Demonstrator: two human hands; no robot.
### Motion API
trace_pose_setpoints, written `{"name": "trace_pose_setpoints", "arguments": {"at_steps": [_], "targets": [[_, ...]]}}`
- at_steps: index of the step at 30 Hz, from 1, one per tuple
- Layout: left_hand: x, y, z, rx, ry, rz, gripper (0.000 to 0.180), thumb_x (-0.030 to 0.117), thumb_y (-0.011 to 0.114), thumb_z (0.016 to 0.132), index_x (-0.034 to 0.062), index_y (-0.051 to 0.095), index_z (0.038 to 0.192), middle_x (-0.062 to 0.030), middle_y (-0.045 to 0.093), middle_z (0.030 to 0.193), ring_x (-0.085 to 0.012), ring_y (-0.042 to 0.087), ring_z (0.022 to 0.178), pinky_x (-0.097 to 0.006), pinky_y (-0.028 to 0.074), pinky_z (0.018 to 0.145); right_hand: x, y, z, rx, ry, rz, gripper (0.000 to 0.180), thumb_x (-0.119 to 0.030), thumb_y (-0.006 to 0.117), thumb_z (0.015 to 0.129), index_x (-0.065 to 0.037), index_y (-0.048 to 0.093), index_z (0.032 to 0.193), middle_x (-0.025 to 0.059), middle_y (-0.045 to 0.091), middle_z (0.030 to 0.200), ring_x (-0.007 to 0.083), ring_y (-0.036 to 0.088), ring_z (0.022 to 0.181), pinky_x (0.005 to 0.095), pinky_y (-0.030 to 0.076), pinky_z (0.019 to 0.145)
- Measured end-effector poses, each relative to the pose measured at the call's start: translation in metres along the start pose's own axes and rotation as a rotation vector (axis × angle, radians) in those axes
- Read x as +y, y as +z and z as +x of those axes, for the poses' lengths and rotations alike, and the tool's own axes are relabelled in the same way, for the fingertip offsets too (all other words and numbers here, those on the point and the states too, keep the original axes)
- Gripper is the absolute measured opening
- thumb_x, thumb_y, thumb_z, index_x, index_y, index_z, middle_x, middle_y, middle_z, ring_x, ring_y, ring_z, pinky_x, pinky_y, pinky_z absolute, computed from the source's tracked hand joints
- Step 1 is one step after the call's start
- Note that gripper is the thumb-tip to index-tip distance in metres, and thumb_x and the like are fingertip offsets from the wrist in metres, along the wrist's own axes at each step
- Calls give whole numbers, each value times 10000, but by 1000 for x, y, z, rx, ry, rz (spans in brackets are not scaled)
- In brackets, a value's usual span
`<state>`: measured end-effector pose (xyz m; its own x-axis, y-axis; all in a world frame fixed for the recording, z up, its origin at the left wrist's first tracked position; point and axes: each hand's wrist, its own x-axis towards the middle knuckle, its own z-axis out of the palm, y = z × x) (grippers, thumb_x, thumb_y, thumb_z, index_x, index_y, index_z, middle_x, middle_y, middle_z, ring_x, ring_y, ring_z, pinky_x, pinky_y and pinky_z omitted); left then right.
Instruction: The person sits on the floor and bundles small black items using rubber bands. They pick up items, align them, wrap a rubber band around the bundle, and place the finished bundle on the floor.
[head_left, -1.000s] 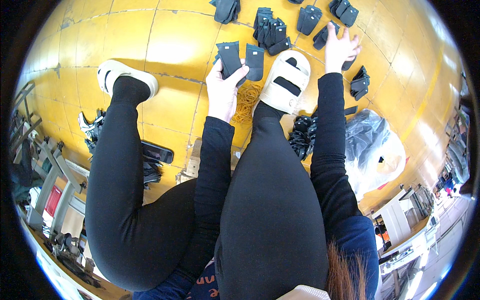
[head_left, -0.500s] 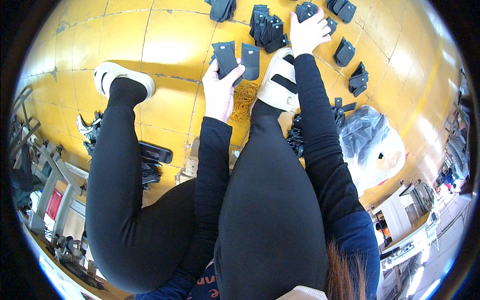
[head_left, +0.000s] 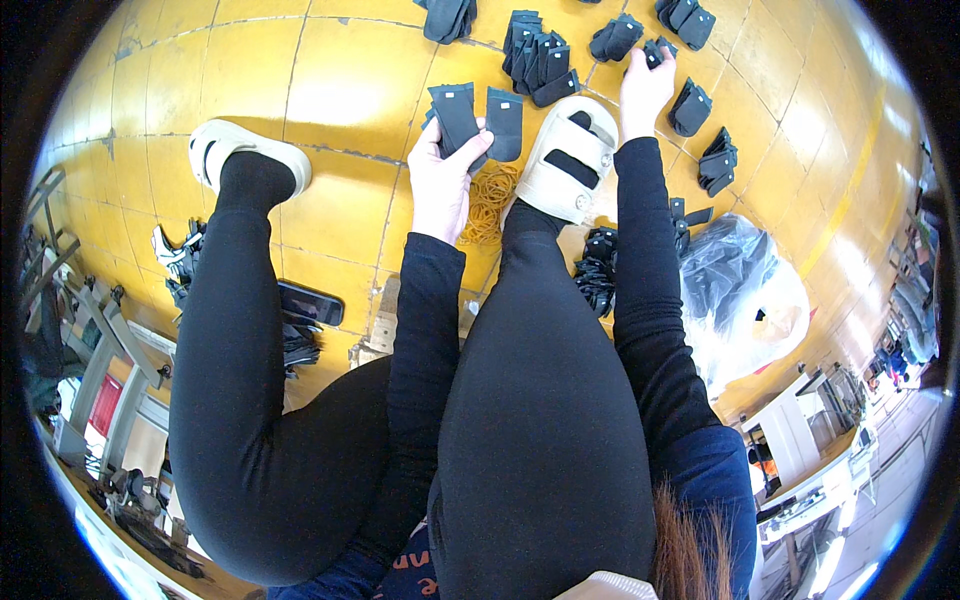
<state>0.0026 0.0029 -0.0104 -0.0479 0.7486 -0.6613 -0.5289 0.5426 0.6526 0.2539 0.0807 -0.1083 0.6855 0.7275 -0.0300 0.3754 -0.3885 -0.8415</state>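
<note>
My left hand (head_left: 442,185) is closed on a few flat dark fabric pieces (head_left: 457,118), thumb on top, each with a small white label near the upper edge. Just right of them lies another dark fabric piece (head_left: 504,125). Farther right, my right hand (head_left: 648,92) pinches a small bundle of dark fabric pieces (head_left: 657,50) at the floor; the fingertips partly hide it. Beside it rests a fanned stack of dark pieces (head_left: 616,37). Yellow rubber bands (head_left: 488,203) lie in a heap below my left hand, next to a cream sandal (head_left: 570,160) on my foot.
More dark stacks lie on the yellow tiled floor (head_left: 350,70), among them a large stack (head_left: 537,60) and one at right (head_left: 717,160). A clear plastic bag (head_left: 745,300) sits beside my right arm. A phone (head_left: 311,304) lies near my left leg.
My right hand has moved right and slightly down, off the fanned stack and onto the smaller bundle beside it, its spread fingers now pinched. The left hand has barely moved.
</note>
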Motion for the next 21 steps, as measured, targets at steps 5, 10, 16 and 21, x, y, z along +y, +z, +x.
{"name": "trace_pose_setpoints", "arguments": {"at_steps": [5,10,16,21], "targets": [[-1,0,1,-8,-1,8,316,-51,685,773,30,592,1064,-43,624,975,-106,610,863,-254,516,787,2,-3,13,37,158,131,448,-178,616,811,86,500,1154,196,635,894,259,617,820,336,477,796],[-2,1,0,-16,-7,6,322,-53,684,773,30,592,1071,-46,627,975,-110,611,871,-259,517,798,-7,11,15,34,-132,-162,531,-303,663,778,70,533,1134,234,628,1003,328,613,936,369,461,871],[-2,0,1,-15,4,-8,337,-53,686,769,29,587,1081,-49,628,974,-111,610,870,-257,513,797,-7,26,13,39,-232,-537,628,-313,724,704,64,520,1163,253,625,1019,378,607,955,397,468,887],[-1,-1,2,-8,20,-2,333,-53,687,767,28,587,1075,-47,627,975,-109,610,867,-253,511,781,-3,9,20,-67,-122,-201,478,-223,723,705,59,578,1063,166,647,897,265,622,794,338,493,740]]}}
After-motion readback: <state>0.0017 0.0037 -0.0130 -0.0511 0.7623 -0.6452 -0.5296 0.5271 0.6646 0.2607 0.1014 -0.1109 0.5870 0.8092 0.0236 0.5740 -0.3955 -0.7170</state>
